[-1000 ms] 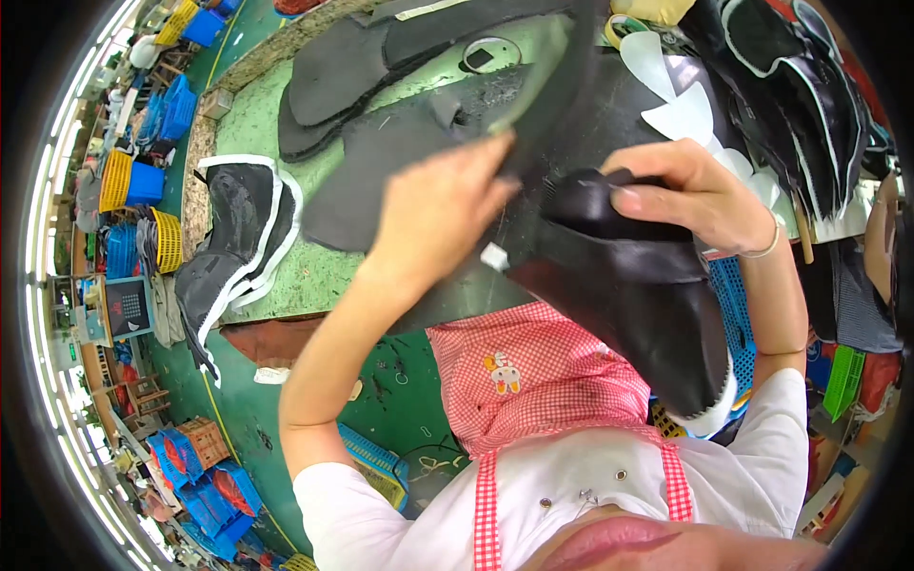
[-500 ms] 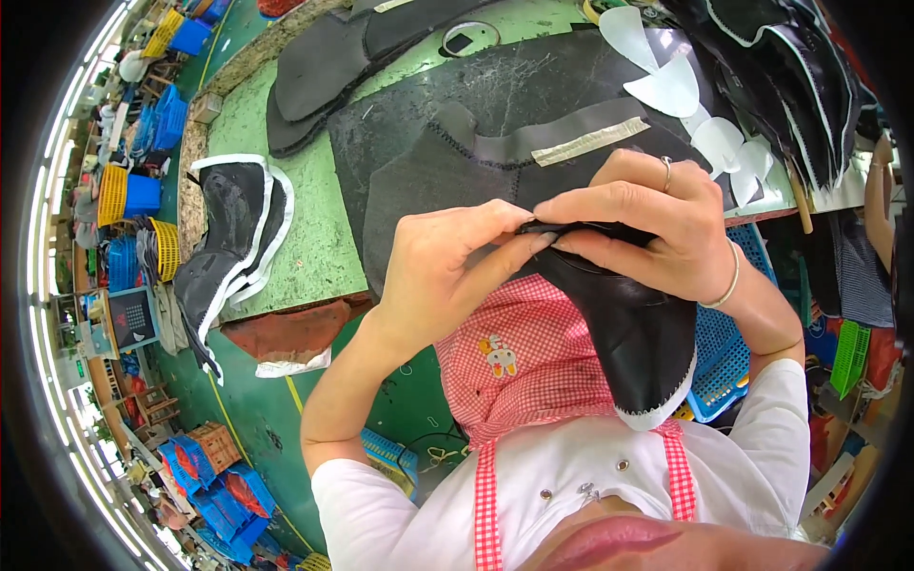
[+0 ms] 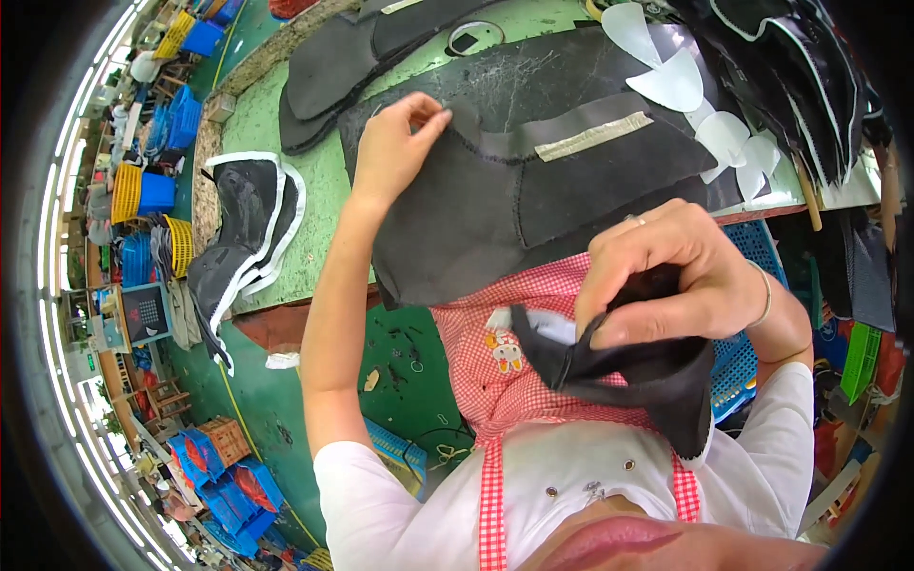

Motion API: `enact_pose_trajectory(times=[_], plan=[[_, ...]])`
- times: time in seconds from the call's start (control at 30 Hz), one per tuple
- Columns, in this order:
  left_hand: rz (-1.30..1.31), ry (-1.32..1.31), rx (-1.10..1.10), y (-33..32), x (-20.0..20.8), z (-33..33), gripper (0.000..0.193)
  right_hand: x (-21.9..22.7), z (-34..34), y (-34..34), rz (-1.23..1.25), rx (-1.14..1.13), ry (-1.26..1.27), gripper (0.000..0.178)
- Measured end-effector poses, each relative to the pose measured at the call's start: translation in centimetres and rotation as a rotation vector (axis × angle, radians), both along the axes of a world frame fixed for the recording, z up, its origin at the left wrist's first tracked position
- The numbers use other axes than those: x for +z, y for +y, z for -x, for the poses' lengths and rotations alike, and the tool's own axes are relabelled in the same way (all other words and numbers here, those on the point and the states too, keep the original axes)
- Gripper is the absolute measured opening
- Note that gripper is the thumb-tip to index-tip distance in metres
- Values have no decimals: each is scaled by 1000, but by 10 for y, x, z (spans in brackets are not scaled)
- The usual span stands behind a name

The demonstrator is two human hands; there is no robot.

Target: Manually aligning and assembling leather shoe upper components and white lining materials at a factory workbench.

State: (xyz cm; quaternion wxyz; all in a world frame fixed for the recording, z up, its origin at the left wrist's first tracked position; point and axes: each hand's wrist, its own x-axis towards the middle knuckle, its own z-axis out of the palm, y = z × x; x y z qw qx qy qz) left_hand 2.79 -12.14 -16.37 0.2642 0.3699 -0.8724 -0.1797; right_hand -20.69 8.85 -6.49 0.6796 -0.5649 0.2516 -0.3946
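Observation:
My right hand [image 3: 681, 271] pinches the top edge of a black boot upper [image 3: 681, 395], with its thumb and fingers closed on the rim. The upper hangs in front of my apron, its opening turned into sight and a pale inside showing. Further off, my left hand [image 3: 395, 152] is at the upper left corner of a dark grey boot lining piece [image 3: 447, 214], thumb and forefinger closed together on its edge. That lining lies flat on the worktable, with a zigzag seam and a beige tape strip [image 3: 592, 136] along it.
Grey lining pieces [image 3: 328, 71] and a tape roll [image 3: 476, 38] lie at the back. White-edged black uppers [image 3: 248, 209] sit at the left table edge; more black uppers [image 3: 790, 76] are piled at the far right. White curved pieces [image 3: 671, 81] lie beside them. A blue basket [image 3: 733, 371] stands below right.
My left hand has let go of the boot upper and moved away to the lining's corner. My right hand has lowered the upper and turned it so its opening shows.

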Motion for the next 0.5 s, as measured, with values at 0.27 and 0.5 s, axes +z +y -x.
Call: enact_pose_trajectory(times=[0.27,0.5], plan=[[-416,570,51,86,73,19,15,16,-14,-16,-86,-274,-95,11],[-519,684,-110,129,104,23,25,11,-14,-30,387,-638,279,15]])
